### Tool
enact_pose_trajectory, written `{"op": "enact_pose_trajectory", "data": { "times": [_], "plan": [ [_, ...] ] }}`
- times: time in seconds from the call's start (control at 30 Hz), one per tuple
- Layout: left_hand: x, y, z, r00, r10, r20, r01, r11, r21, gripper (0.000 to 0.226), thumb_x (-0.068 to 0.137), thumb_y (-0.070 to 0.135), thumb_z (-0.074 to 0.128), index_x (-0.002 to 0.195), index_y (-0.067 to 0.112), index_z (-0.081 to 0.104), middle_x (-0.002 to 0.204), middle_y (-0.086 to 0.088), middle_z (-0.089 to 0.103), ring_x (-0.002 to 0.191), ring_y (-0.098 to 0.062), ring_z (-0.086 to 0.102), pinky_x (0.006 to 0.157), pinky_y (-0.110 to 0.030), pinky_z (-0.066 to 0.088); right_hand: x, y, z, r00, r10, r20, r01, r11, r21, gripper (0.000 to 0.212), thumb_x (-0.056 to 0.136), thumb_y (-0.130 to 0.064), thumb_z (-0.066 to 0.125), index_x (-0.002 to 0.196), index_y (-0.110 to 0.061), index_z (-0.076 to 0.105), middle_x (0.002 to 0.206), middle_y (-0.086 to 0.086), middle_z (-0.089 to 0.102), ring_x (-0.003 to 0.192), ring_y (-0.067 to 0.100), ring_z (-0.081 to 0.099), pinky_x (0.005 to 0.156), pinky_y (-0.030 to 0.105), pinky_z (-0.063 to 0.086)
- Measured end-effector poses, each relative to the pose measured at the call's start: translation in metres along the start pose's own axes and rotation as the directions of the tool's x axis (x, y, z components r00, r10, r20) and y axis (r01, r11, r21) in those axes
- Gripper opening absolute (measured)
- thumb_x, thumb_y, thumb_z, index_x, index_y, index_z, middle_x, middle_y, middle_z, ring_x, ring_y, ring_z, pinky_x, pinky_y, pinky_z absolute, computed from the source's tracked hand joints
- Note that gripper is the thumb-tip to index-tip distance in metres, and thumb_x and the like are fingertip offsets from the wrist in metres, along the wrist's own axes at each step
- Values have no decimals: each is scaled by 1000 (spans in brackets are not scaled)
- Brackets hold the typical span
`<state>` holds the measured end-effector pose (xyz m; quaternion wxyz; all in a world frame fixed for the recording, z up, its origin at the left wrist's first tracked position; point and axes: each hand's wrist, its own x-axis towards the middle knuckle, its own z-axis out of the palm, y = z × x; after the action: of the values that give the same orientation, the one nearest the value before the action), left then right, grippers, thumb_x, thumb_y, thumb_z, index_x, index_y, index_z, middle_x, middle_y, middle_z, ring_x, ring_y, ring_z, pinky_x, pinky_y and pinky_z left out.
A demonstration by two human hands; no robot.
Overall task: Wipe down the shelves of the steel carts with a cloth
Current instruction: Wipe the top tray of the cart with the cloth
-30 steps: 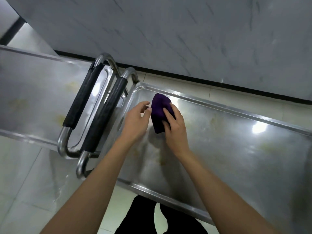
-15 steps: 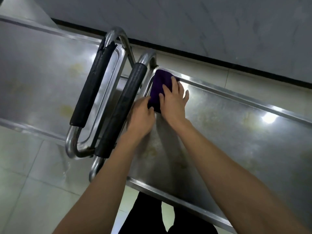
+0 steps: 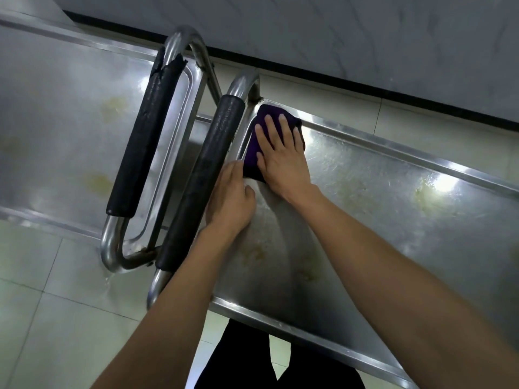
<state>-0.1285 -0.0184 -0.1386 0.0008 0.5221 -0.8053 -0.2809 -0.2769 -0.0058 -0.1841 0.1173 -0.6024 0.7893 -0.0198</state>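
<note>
Right hand (image 3: 283,153) covers most of purple cloth (image 3: 252,153); left hand (image 3: 230,197) grip unclear

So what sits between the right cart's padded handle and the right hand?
In the head view, only the purple cloth and the shelf rim separate the padded handle from the right hand.

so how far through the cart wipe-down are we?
Early. Done: only a smeared streak below the cloth. In hand: right hand presses it flat into the right cart's far corner; left hand touches its edge. Left: yellow stains here, and the left cart.
</note>
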Motion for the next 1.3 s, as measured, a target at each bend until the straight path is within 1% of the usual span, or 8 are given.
{"op": "enact_pose_trajectory", "data": {
  "times": [0.1,0.23,0.3,0.47,0.63,0.87,1.07,1.3],
  "plan": [
    [2,0,3,1000,-20,-4,20,1000,21,45,95,16,51,139,14,45,139,-3,49,126,-22,51,104,-43,46,4,-4,2,1000,19,15,-19,999,38,59,105,-39,26,159,-17,15,167,8,8,154,30,-2,124,52,5],
    [-3,0,12,998,6,-60,-2,998,67,60,92,19,57,148,15,36,145,-2,44,132,-18,46,108,-35,42,0,-1,3,999,32,9,-33,998,47,58,106,-37,25,159,-15,17,167,6,9,154,28,0,124,49,4],
    [-5,-1,14,998,29,-61,-24,997,80,64,91,21,59,150,15,33,148,-2,42,136,-18,43,111,-36,40,-1,0,2,999,41,3,-41,999,31,58,105,-36,26,159,-14,18,167,7,11,154,29,1,124,50,6],
    [-5,-1,15,995,82,-48,-70,974,216,54,92,28,57,142,15,42,146,-5,42,137,-22,41,110,-37,36,-15,6,1,991,135,3,-136,990,29,59,104,-34,29,158,-14,19,167,6,12,154,28,1,123,53,5],
    [-5,10,17,996,86,31,-91,918,386,50,93,36,52,139,20,44,151,-8,33,145,-28,26,116,-53,24,-39,31,-1,986,165,1,-165,985,44,58,104,-34,28,158,-15,19,167,4,9,154,26,0,124,51,7],
    [-5,68,42,929,303,212,-358,881,310,39,93,29,47,130,15,51,148,-6,41,141,-27,30,109,-55,34,-82,89,-4,967,255,-17,-253,964,85,58,104,-33,28,158,-15,19,167,4,8,154,25,-1,124,50,6],
    [-8,112,72,898,369,240,-432,846,313,43,97,29,47,137,16,49,153,-6,38,145,-26,26,113,-55,30,-127,146,-6,945,326,-15,-323,942,95,58,105,-34,27,159,-17,17,168,2,6,154,23,-3,125,49,4],
    [-20,158,102,868,429,252,-490,823,287,49,99,31,46,146,16,42,154,-8,40,145,-29,29,111,-57,32,-173,199,-7,912,410,-13,-406,907,109,58,105,-35,24,159,-18,13,168,1,2,154,23,-6,125,50,5]
  ]
}}
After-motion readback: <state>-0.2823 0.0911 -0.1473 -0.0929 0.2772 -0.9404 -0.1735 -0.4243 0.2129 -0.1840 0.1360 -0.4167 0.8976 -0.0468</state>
